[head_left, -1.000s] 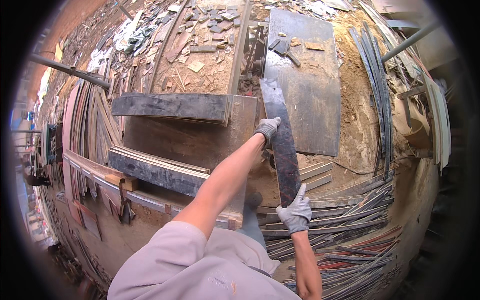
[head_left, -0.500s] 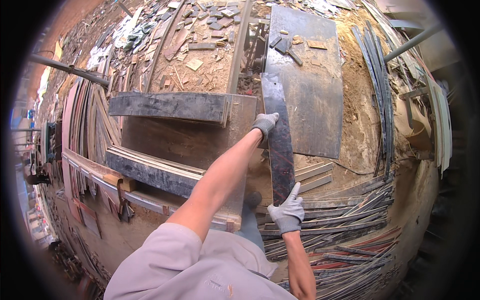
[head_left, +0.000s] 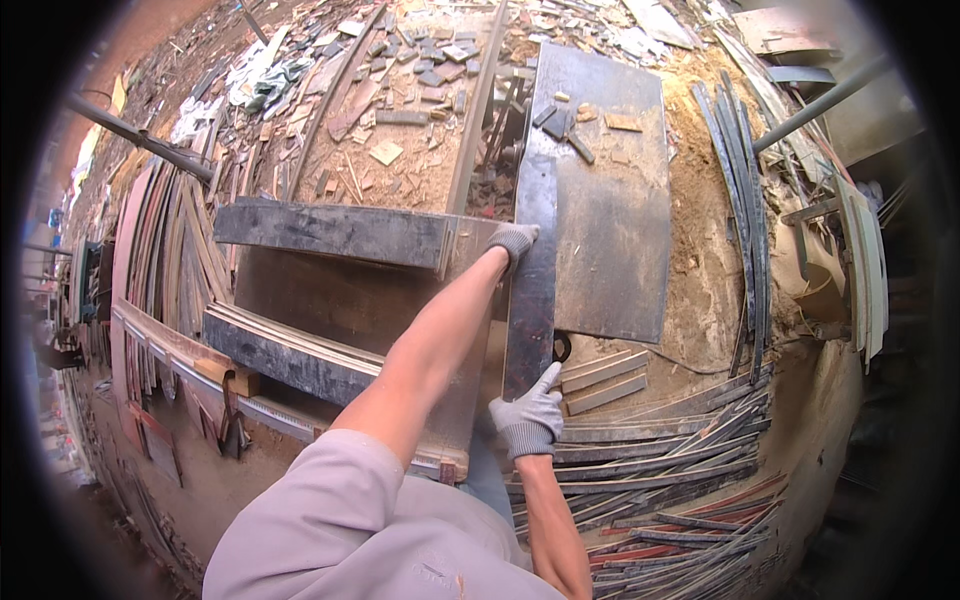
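Observation:
A long dark plywood board (head_left: pixel 531 290) with a worn black face lies lengthwise in front of me, its far end over the left side of a metal table plate (head_left: pixel 615 250). My left hand (head_left: pixel 514 242), in a grey glove, is closed on the board's left edge near its middle. At the near end my gloved right hand (head_left: pixel 529 415) grips the board, its thumb pointing up along the right corner. The fingers beneath the board are hidden. A dark round part (head_left: pixel 562 347) shows beside the board, close to the right thumb.
Two stacks of dark-faced boards, a far stack (head_left: pixel 330 232) and a nearer stack (head_left: pixel 290 345), sit on the bench to the left. Offcuts (head_left: pixel 572 125) lie on the plate's far end. Long strips (head_left: pixel 660 450) are piled at the near right; more strips (head_left: pixel 740 220) lean beyond the plate.
The board has swung from a slant to nearly straight, its near end moving left with my right hand. My left hand still holds its left edge. The whole view has shifted slightly.

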